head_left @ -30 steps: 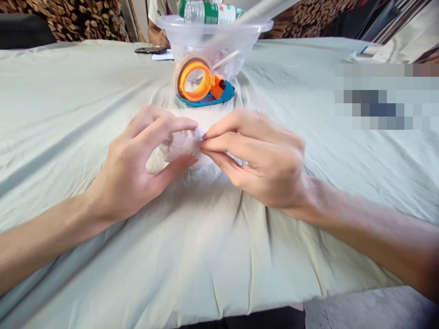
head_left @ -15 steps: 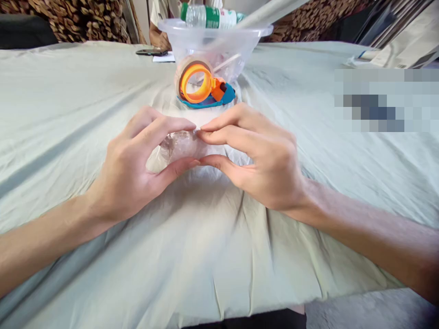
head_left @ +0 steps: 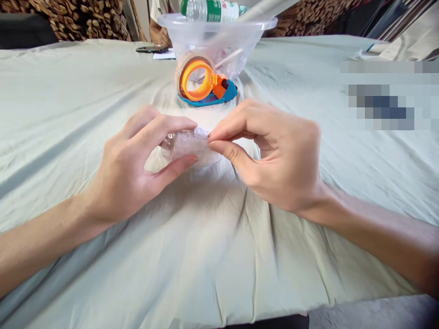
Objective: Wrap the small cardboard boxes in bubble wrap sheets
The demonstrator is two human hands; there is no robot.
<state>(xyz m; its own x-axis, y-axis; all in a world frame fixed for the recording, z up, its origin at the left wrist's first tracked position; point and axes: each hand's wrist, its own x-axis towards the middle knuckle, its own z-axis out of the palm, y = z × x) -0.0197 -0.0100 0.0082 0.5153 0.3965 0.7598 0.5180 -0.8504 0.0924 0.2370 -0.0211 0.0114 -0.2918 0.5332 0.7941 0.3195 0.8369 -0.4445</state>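
My left hand (head_left: 133, 169) sits left of the middle of the frame, its fingers curled around a small crumpled clear plastic bundle (head_left: 187, 146), with the forefinger on top and the thumb underneath, so the bundle is pinched between them. My right hand (head_left: 277, 155) comes in from the right, and its thumb and forefinger are pressed together on the bundle's right edge, nipping a bit of the clear film; the other fingers are curled in behind. The bundle lies at the middle of the frame, low over the pale green cloth (head_left: 68, 114) that covers the tabletop, and I cannot tell what is wrapped inside it. Just beyond it, toward the top centre, a tape dispenser (head_left: 206, 87) with an orange hub and a blue base rests on the cloth, carrying 1 roll of tan tape. Right behind the dispenser stands a clear plastic bowl (head_left: 192, 25), with some clear plastic pieces showing blurred through its wall; I cannot make them out further. A bottle with a green label (head_left: 212, 9) shows just above the bowl's rim at the top edge. A dark phone (head_left: 151, 49) lies on the cloth left of the bowl, beside a white paper (head_left: 164, 55).
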